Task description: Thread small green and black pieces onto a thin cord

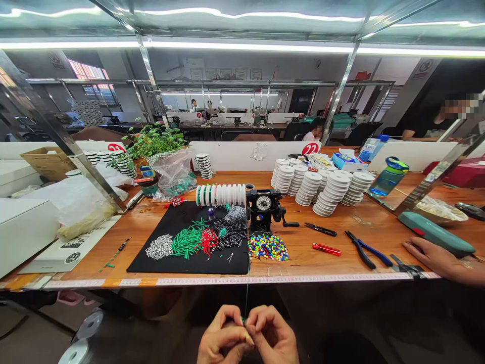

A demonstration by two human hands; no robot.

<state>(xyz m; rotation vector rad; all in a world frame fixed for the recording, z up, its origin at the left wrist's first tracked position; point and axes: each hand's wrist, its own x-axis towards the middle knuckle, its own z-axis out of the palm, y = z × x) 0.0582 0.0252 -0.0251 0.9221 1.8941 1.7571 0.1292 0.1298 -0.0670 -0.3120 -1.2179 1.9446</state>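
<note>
Both my hands are low, in front of the table edge, fingertips pinched together. My left hand point(222, 336) and my right hand point(275, 336) meet on a small green bead and a thin thread point(247, 283) that runs up toward the table. Above them a black mat point(151, 263) carries piles of silver beads point(159, 246), green tube beads point(186, 241), red beads point(206, 240) and black beads point(231, 233). A heap of multicoloured beads point(268, 247) lies beside the mat. A black winding machine point(265, 208) stands behind, with a row of white spools point(222, 194).
Stacks of white spools point(326, 187) fill the right rear. Small scissors point(321, 229), a red cutter point(326, 248) and blue-handled pliers point(367, 250) lie to the right. Another person's hand point(432, 258) rests at the far right beside a teal case point(435, 233). White boxes point(26, 230) stand left.
</note>
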